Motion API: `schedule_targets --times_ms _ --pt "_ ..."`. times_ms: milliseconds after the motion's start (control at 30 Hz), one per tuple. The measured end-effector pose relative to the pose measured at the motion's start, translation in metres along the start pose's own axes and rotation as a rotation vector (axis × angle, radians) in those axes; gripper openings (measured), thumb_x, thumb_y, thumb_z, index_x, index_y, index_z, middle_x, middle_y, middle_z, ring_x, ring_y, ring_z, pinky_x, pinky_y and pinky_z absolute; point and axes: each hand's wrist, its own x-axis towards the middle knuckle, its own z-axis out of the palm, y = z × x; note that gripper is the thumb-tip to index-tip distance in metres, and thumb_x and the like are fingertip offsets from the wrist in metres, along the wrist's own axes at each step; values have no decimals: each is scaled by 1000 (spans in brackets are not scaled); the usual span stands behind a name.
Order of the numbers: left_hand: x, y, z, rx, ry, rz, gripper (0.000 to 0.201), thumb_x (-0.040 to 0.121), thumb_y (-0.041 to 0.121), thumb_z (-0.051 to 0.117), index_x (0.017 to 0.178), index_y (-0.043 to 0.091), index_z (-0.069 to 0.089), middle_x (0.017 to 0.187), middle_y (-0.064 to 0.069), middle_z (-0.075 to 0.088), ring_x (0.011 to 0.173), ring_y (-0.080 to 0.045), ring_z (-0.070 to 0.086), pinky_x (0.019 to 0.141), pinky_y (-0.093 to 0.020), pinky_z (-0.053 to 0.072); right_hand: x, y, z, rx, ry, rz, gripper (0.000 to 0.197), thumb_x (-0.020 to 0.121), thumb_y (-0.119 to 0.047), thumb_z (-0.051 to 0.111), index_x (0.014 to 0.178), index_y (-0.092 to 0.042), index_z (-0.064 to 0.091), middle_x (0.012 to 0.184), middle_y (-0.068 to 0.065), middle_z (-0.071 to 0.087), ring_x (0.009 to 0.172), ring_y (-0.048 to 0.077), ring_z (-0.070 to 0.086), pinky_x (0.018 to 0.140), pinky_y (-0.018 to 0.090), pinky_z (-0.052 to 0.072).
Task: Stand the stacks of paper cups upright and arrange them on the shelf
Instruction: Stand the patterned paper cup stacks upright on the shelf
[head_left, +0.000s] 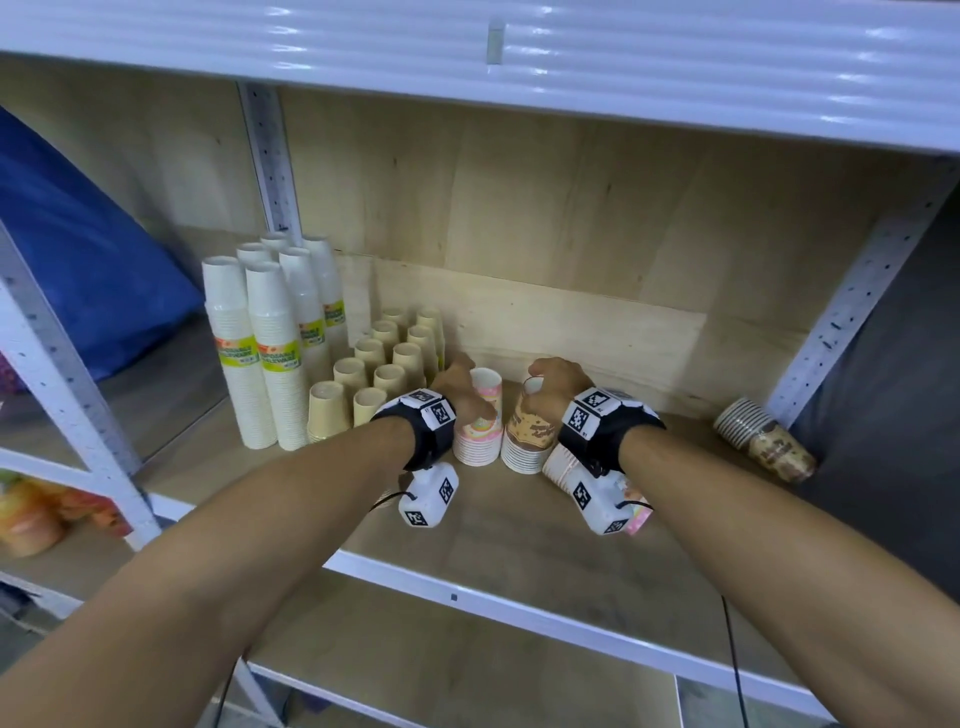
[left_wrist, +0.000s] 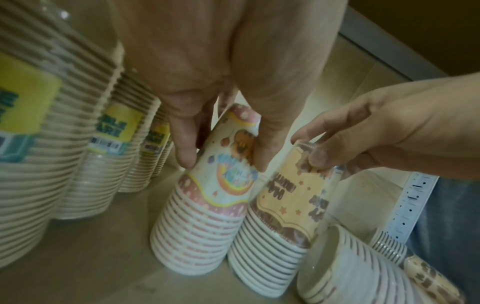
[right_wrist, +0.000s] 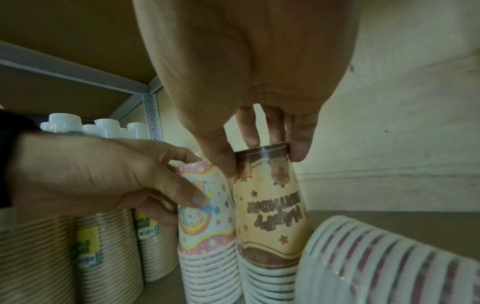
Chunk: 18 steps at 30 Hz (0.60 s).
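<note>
Both forearms reach in to the shelf (head_left: 519, 540). Left hand (head_left: 460, 387) fingers (left_wrist: 185, 148) curl round the top of the pink cup stack (head_left: 480, 426); right hand (head_left: 553, 382) fingers (right_wrist: 298, 148) pinch the brown cup stack (head_left: 530, 431). Both stacks stand upside down, touching. Another stack (head_left: 569, 467) lies beside them, partly hidden by the right wrist.

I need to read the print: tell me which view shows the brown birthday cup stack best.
The right wrist view: the brown stack fills the centre, its upside-down "Happy Birthday" legible. The left wrist view shows it blurred and at an angle; the head view shows it small, partly behind the right hand.
</note>
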Motion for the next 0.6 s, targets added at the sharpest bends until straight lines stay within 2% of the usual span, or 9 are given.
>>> schedule_targets --times_ms 100,267,333,400,500,600 --pt "-1 13 -7 2 7 49 86 73 19 82 143 13 32 134 -10 51 119 -31 55 87 -32 48 1 4 -2 23 -3 3 58 86 -24 68 139 -13 48 145 6 46 134 23 41 107 28 36" --pt "-3 40 -25 85 26 139 91 73 24 80 146 21 26 135 -11 47 119 -31 54 94 -38 50 1 11 -14 28 -26 39 69 81 -22 75 142 -13 44 145 7 46 134 24 42 107 30 38" --pt "-4 51 -31 103 12 167 92 73 24 81 147 22 26 137 -10 45 120 -31 52 93 -38 50 1 17 -19 34 -33 53 72 80 -28 77 142 -14 44 144 8 47 133 24 44 105 30 39" --pt "-3 62 -37 116 5 206 90 74 24 79 147 22 27 138 -11 44 120 -30 51 88 -34 48 -1 25 -25 50 -37 78 74 79 -33 77 143 -15 43 143 8 48 131 25 46 105 33 40" --pt "-4 79 -44 118 -31 262 88 76 25 78 148 23 26 138 -10 45 121 -27 50 84 -30 44 -4 37 -36 79 -28 126 74 78 -26 78 142 -16 44 141 10 50 126 27 52 104 36 44" --pt "-9 97 -44 108 -64 309 88 76 28 79 148 24 27 141 -10 44 127 -25 47 98 -35 45 -7 53 -49 60 -11 166 69 80 -21 76 141 -17 45 141 9 48 127 27 51 102 34 45"
